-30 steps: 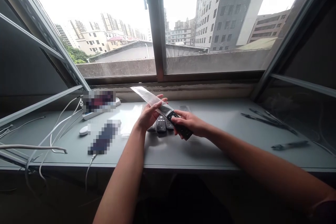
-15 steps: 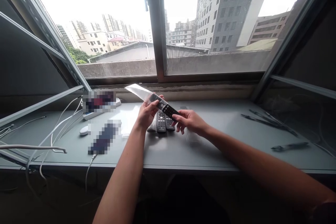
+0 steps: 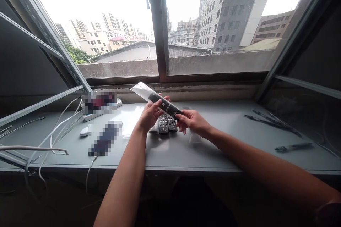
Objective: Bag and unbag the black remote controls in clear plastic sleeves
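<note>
A black remote control (image 3: 168, 107) is held tilted above the table, most of it inside a clear plastic sleeve (image 3: 142, 91) whose loose end sticks out to the upper left. My left hand (image 3: 151, 115) is closed around the sleeve and the remote near its middle, thumb on top. At the lower right end, my right hand (image 3: 193, 122) pinches the remote's tip between thumb and fingers. Below them on the table lie two more black remotes, a left one (image 3: 163, 126) and a right one (image 3: 172, 124), partly covered by my hands.
Clear plastic wrapping (image 3: 195, 136) lies by my right hand. To the left are a blurred phone-like object (image 3: 105, 140) on a cable, a white mouse-like object (image 3: 84, 132) and a power strip (image 3: 119, 103). Dark thin objects (image 3: 271, 122) lie at right. A window stands behind.
The remote sits deeper in the sleeve, with plastic now over more of its keys toward my right hand. The sleeve's loose end has shifted slightly up and right.
</note>
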Demonstrator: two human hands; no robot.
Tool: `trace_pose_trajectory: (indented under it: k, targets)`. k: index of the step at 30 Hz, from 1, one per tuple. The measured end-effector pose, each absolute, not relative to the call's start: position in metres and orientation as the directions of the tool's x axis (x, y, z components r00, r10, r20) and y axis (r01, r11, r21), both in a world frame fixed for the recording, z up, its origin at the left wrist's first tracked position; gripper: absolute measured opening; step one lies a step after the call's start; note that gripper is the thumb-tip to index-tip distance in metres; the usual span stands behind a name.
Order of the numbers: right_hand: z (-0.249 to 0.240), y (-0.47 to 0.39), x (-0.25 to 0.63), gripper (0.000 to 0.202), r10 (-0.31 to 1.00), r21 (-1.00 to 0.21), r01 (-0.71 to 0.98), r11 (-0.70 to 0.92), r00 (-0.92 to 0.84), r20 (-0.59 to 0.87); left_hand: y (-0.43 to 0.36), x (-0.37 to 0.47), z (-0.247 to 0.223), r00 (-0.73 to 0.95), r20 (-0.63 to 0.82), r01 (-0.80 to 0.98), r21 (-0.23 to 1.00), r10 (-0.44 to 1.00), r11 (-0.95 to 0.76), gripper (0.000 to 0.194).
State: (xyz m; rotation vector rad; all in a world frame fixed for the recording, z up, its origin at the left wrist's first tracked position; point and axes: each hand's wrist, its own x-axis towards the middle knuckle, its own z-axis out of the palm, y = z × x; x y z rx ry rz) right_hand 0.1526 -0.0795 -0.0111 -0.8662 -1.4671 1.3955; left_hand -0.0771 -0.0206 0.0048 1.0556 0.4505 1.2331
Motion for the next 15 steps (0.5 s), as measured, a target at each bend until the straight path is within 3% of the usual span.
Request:
trace_pose_trajectory:
  k: [3,7,9,15]
  targets:
    - [-0.0107,-0.0785,0.1535,0.050,0.911,-0.985,-0.135,0.110,-0.383,0.154,-0.0183,-0.0761,0.0045,0.273,0.221,-0.576,0.817,0.936,-0.025,0.048]
    - [-0.0084,-0.0794,0.1530,0.064,0.878,-0.971,-0.211,0.114,-0.436,0.198,-0.0199,-0.0736,0.0032,0.302,0.201,-0.569,0.822,0.932,0.007,0.044]
    - [-0.0072,-0.0809,0.1521,0.062,0.867,-0.974,-0.201,0.106,-0.461,0.190,-0.0220,-0.0726,0.0028,0.327,0.196,-0.573,0.819,0.924,0.029,0.042]
    - [-0.0057,-0.0860,0.1494,0.060,0.862,-0.984,-0.113,0.139,-0.476,0.177,-0.0254,-0.0703,-0.0026,0.553,0.119,-0.423,0.893,0.824,0.155,0.046]
